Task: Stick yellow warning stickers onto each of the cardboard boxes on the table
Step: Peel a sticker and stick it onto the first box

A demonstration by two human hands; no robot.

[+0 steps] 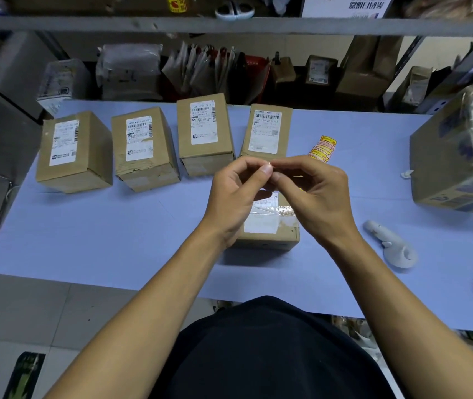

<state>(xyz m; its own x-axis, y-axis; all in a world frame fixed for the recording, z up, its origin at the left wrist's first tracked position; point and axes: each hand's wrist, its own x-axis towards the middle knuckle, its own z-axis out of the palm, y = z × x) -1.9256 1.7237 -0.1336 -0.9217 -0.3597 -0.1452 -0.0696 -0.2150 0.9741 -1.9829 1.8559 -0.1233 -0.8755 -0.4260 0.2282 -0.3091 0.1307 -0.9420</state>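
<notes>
Both hands, left hand (234, 194) and right hand (314, 194), pinch sticker (271, 165) together above nearest box (270, 226).

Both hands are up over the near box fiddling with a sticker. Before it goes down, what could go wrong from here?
1. The left hand and right hand pinch a small sticker together between fingertips; it may curl or stick to the fingers.
2. The near box is mostly hidden beneath the hands, so placement could land on its white label or wrinkled tape.
3. None of the four back boxes shows a yellow sticker; one could be skipped.
</notes>
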